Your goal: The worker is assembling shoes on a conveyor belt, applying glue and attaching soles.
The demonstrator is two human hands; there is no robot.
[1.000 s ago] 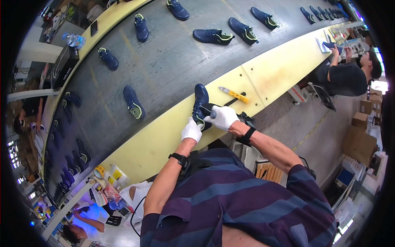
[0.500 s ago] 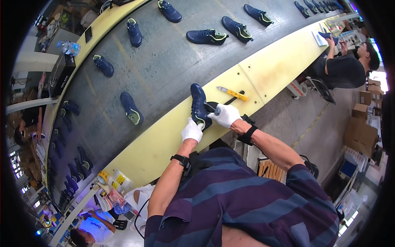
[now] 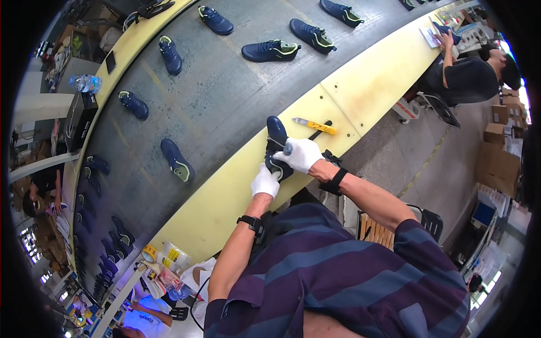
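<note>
Both hands wear white gloves: the left hand [image 3: 265,181] is closed on the heel end of a navy sneaker [image 3: 276,135] while the right hand [image 3: 302,154] pinches its side with a small tool, lying on the yellow desk [image 3: 366,84] edge beside the grey conveyor belt [image 3: 225,96]. At about two o'clock from it lies a yellow utility knife [image 3: 314,125]. I judge the shoe light, with a soft upper and stiffer sole, best gripped at the heel.
</note>
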